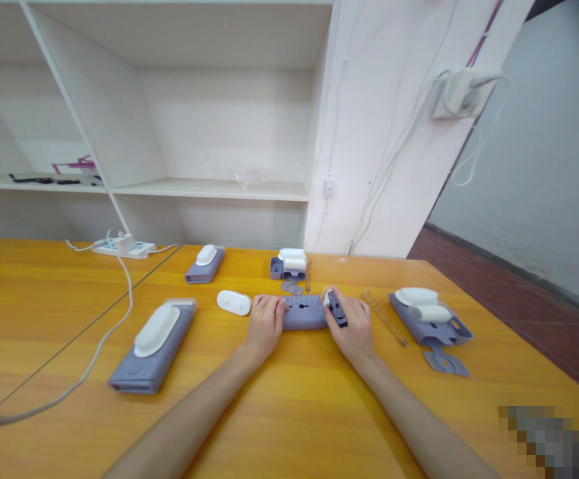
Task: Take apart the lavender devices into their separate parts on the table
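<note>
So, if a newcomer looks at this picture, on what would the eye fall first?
Probably on the middle of the yellow table, where the left hand holds one end of a grey-purple case and the right hand has a dark part at its other end. Next, perhaps, on the bright white oval piece that lies on a similar case at the near left.

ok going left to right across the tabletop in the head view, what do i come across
Near gray case, far gray case, white oval plate, left hand, slotted gray case, right hand, coiled spring, rightmost gray case.
</note>
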A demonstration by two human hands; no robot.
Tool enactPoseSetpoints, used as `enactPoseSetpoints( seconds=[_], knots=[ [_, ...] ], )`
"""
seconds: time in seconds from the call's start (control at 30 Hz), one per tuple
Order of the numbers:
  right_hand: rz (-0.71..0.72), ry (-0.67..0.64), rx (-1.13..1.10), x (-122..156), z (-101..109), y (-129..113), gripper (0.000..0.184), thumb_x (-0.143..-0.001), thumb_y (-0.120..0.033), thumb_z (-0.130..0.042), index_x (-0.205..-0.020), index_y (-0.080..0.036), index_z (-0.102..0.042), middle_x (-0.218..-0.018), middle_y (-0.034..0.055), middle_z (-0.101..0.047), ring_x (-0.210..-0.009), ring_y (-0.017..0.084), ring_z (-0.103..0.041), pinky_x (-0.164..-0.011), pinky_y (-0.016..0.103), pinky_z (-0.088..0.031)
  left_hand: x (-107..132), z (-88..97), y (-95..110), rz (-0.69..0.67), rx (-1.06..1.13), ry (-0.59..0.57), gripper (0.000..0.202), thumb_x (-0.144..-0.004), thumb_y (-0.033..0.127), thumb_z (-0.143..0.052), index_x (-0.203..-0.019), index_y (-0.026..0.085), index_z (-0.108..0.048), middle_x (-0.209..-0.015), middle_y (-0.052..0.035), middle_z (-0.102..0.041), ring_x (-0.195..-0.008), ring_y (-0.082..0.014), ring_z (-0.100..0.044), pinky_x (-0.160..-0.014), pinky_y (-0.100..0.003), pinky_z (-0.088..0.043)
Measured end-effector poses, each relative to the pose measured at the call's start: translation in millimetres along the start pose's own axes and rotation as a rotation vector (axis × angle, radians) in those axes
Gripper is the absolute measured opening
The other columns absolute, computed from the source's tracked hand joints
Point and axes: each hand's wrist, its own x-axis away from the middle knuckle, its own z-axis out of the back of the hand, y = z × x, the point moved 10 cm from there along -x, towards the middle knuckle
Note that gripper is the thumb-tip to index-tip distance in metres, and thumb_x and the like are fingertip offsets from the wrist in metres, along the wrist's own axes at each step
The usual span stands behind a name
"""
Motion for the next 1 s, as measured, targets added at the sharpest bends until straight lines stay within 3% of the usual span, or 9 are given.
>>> enactPoseSetpoints(
  seconds=[0.2,0.53,1.0],
  knots=[
    [0.02,-0.002,0.014,-1,1,-3,0.031,-0.084,-0.028,-0.056,-0.114,-0.019,-0.055,-0.102,0.0084,-0.066,-0.094,0.02,-0.059,-0.087,0.036,-0.037,1,4.4,-27,0.213,0.034,0.052,0.016,-0.093,0.026,-0.042,-0.079,0.022,-0.049,-0.075,-0.0013,-0.063,-0.076,-0.019,-0.053,-0.073,-0.034,-0.04],
    [0.078,-0.034,0.122,-2,1,-18,0.026,-0.083,-0.027,-0.055,-0.108,-0.021,-0.06,-0.107,0.0072,-0.065,-0.099,0.021,-0.057,-0.101,0.045,-0.026,-1,7.2,-23,0.208,-0.02,0.092,0.014,-0.088,0.033,-0.05,-0.082,0.02,-0.051,-0.078,-0.0033,-0.058,-0.077,-0.0183,-0.056,-0.072,-0.033,-0.044],
    [0.069,-0.05,0.136,-2,2,-22,0.026,-0.082,-0.023,-0.053,-0.107,-0.021,-0.061,-0.106,0.0061,-0.065,-0.098,0.021,-0.057,-0.102,0.046,-0.024,-2,9.3,-22,0.178,-0.019,0.117,0.005,-0.088,0.024,-0.047,-0.091,0.02,-0.049,-0.085,-0.005,-0.056,-0.083,-0.0193,-0.054,-0.076,-0.035,-0.044]
  ],
)
